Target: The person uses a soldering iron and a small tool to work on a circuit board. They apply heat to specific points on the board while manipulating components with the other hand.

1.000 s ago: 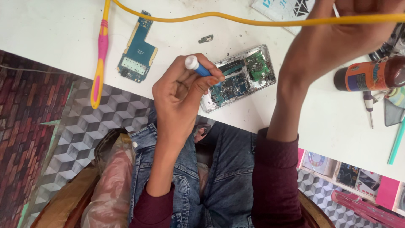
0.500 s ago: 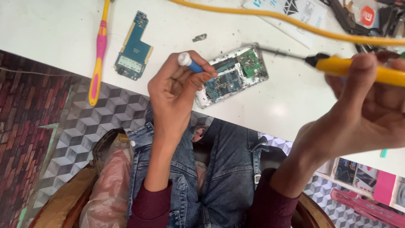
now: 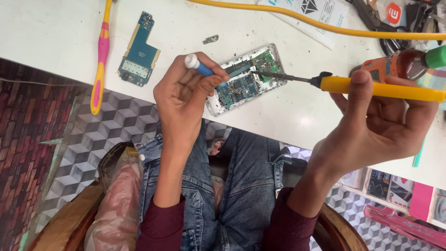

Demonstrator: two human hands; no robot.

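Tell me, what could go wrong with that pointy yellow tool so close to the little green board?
1. The soldering iron in the right hand has its metal tip right at the opened phone's circuit board; a slip might burn nearby parts.
2. The left hand, holding a blue-and-white tool on the board, sits close to that tip and could get burned.
3. The yellow cable trails across the table and might snag.
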